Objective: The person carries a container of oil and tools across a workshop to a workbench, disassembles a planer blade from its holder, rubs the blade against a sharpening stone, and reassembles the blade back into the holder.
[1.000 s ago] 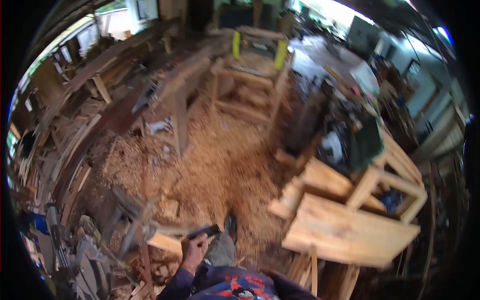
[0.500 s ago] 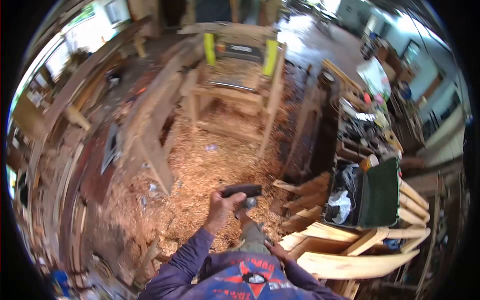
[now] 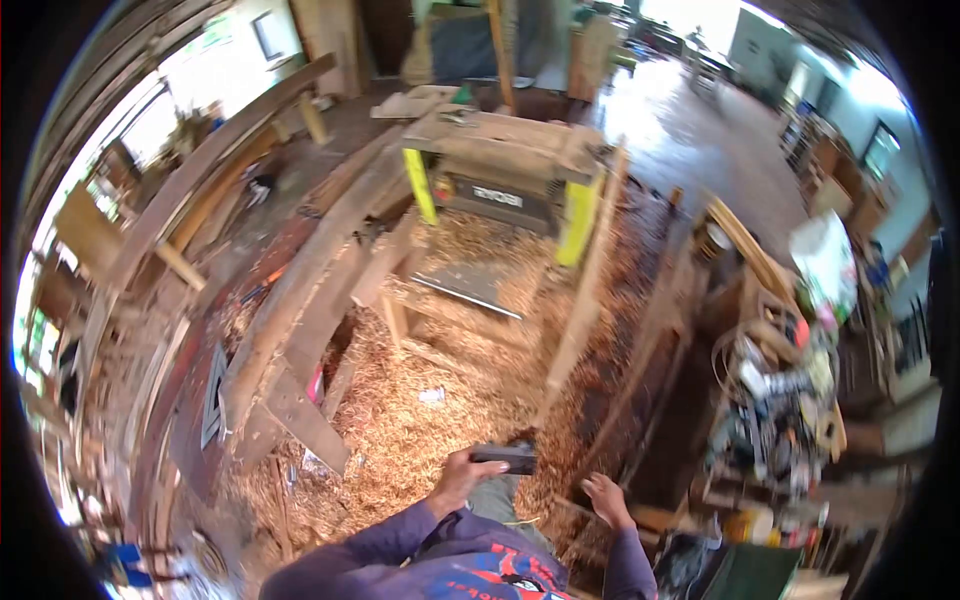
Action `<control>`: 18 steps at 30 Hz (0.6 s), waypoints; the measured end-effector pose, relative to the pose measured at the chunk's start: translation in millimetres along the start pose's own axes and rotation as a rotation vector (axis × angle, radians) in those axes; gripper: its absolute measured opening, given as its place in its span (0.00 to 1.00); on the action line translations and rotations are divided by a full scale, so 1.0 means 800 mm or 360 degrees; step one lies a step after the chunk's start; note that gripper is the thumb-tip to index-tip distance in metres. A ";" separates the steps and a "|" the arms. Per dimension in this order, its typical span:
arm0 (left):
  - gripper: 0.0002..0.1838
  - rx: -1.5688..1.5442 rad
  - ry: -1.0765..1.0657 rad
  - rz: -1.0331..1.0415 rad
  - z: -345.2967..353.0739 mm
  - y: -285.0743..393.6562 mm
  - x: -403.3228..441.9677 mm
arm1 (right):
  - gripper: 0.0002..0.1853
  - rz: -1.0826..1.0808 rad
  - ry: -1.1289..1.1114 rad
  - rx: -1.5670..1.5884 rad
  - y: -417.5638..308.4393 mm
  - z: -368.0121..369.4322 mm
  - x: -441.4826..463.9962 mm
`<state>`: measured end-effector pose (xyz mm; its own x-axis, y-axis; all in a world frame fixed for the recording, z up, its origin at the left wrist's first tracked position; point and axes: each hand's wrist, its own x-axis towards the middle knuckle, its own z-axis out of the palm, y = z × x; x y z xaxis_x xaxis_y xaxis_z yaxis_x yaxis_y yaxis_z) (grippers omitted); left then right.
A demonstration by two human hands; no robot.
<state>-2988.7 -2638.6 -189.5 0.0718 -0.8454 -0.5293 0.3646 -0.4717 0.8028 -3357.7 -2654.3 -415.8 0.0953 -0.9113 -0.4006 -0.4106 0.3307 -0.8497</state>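
My left hand is closed around a dark rectangular block, held out in front of my body over the shavings. What kind of thing the block is, I cannot make out. My right hand is raised to the right of it, fingers loosely bent and apart, with nothing visible in them. Ahead stands a planer-like machine with yellow-green posts and a dark front panel, on a wooden frame. Wood shavings lie on its bed and all around it.
A long beam runs along the machine's left side. To the right is a bench cluttered with tools, with a white plastic bag behind it. A dark green box flap shows at the lower right. Planks line the left.
The view has swung, so the machine sits lower and further right. My right hand has come up from beside my leg out to the right. The left still holds the block.
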 end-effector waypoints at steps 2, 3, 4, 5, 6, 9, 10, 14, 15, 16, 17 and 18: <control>0.20 0.0006 -0.0179 -0.0011 0.042 0.022 0.061 | 0.16 -0.0196 0.0040 -0.0563 -0.087 -0.056 0.014; 0.21 0.0064 -0.0283 0.0029 0.065 0.051 0.108 | 0.13 -0.0140 0.0008 -0.0908 -0.022 -0.073 0.041; 0.20 0.0125 -0.0374 0.0082 0.083 0.043 0.156 | 0.10 -0.0094 -0.0037 -0.1254 0.050 -0.090 0.070; 0.18 0.0098 -0.0488 0.0163 0.116 0.074 0.181 | 0.13 -0.0193 -0.0207 -0.1412 0.092 -0.101 0.078; 0.18 0.0048 -0.0444 0.0206 0.147 0.099 0.203 | 0.15 -0.0312 -0.0373 -0.1560 0.131 -0.111 0.086; 0.16 -0.0014 -0.0683 0.0143 0.218 0.171 0.235 | 0.18 0.0116 -0.0486 -0.1219 0.059 -0.128 0.094; 0.15 -0.0063 -0.0748 0.0056 0.238 0.197 0.247 | 0.18 0.0262 -0.0415 -0.1046 0.000 -0.129 0.102; 0.16 -0.0303 -0.0795 0.0035 0.297 0.211 0.318 | 0.19 0.0414 -0.0168 -0.0723 -0.144 -0.159 0.188; 0.16 -0.0071 -0.0729 0.0129 0.306 0.201 0.346 | 0.19 0.0405 -0.0107 -0.0678 -0.168 -0.170 0.217; 0.17 -0.0122 -0.0663 0.0087 0.317 0.172 0.379 | 0.20 0.0403 -0.0056 -0.0645 -0.185 -0.183 0.240; 0.17 -0.0017 -0.0607 0.0036 0.323 0.157 0.400 | 0.20 0.0389 0.0000 -0.0617 -0.198 -0.194 0.267; 0.16 0.0108 -0.0538 0.0033 0.331 0.160 0.432 | 0.20 0.0385 0.0051 -0.0588 -0.209 -0.208 0.297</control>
<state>-3162.9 -3056.9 -197.2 -0.2373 -0.8850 -0.4007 0.3031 -0.4593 0.8350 -3417.3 -2966.7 -311.8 -0.0694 -0.8276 -0.5569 -0.7149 0.4306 -0.5509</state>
